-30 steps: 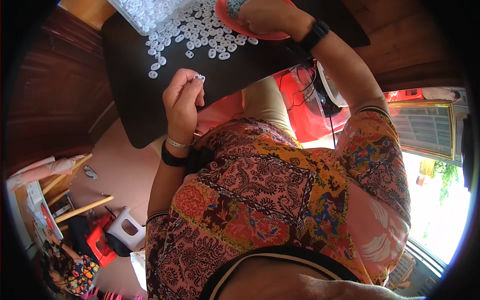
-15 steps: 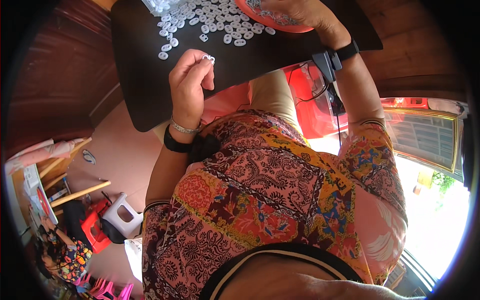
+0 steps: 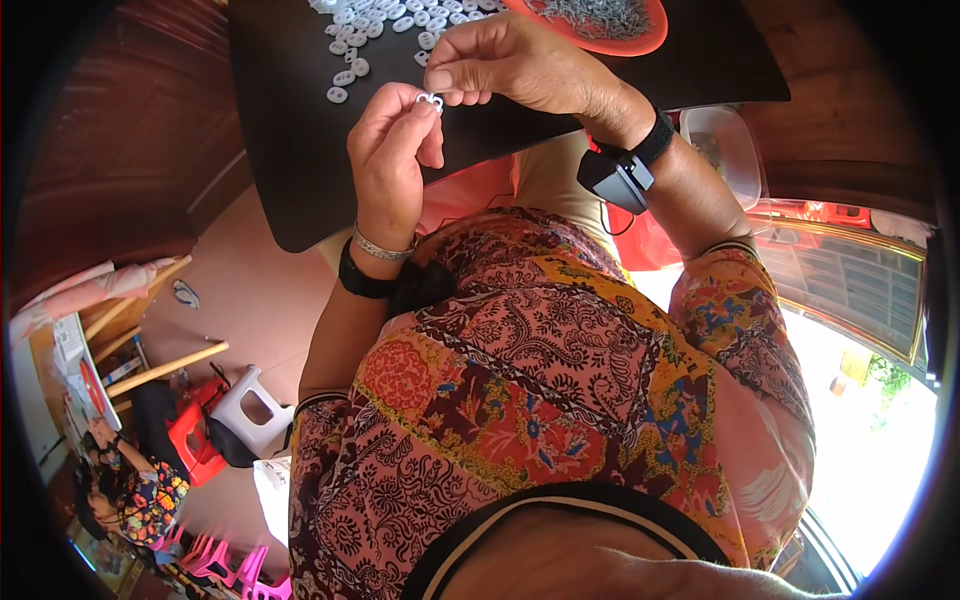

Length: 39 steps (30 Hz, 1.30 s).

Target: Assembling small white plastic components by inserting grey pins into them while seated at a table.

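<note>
My left hand (image 3: pixel 392 150) pinches a small white plastic piece with holes (image 3: pixel 430 101) between thumb and fingertips, just over the near part of the dark table (image 3: pixel 300 180). Right beside it, the closed fingertips of my right hand (image 3: pixel 515 68) meet the top of that piece. Whatever they pinch is too small to make out. Many similar white oval pieces with two holes (image 3: pixel 361 67) lie scattered farther back on the tabletop. An orange-red bowl (image 3: pixel 655 40) of thin grey metal bits (image 3: pixel 600 17) stands behind my right hand.
A clear plastic tub (image 3: pixel 735 150) is below the table's right side. On the floor to the left are a white stool (image 3: pixel 255 410), a red stool (image 3: pixel 195 450) and several pink stools (image 3: pixel 240 570). Another person (image 3: pixel 150 500) is at the lower left.
My right hand has left the bowl and come left to meet the white piece in my left hand. My left hand has stayed nearly in place, still holding it.
</note>
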### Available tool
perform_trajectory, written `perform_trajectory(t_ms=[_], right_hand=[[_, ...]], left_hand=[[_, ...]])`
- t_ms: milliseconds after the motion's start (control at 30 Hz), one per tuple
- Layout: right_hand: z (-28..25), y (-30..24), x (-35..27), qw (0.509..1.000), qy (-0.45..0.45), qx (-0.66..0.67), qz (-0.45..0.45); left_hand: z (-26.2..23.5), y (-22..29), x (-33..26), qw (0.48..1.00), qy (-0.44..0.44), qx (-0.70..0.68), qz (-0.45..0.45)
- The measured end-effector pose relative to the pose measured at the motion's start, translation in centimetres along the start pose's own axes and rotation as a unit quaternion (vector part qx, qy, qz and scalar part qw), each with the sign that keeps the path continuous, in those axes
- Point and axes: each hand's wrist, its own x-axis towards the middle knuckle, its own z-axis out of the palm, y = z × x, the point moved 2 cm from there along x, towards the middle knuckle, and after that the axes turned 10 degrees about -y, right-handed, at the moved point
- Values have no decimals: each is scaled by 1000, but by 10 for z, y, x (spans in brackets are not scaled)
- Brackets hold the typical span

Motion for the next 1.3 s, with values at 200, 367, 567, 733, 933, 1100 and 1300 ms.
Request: perform_trajectory(t_ms=[200,367,567,733,933,1100,1300], right_hand=[[3,-5,-3,999,-2,-54,7],[21,-36,-11,909,63,-404,-76],[10,-18,-5,978,34,-203,-30],[10,-14,-4,983,33,-179,-13],[-10,-38,0,964,119,-233,51],[-29,-9,14,858,159,-478,-102],[-19,-21,32,869,125,-449,165]], left_hand=[[1,0,-1,1000,-4,15,-9],[3,-1,-3,999,5,47,-1],[3,-1,-4,997,1,78,0],[3,-1,-3,998,6,70,-1],[-4,-7,-1,997,62,4,45],[-7,-10,0,990,95,-64,84],[-7,-12,0,991,92,-62,79]])
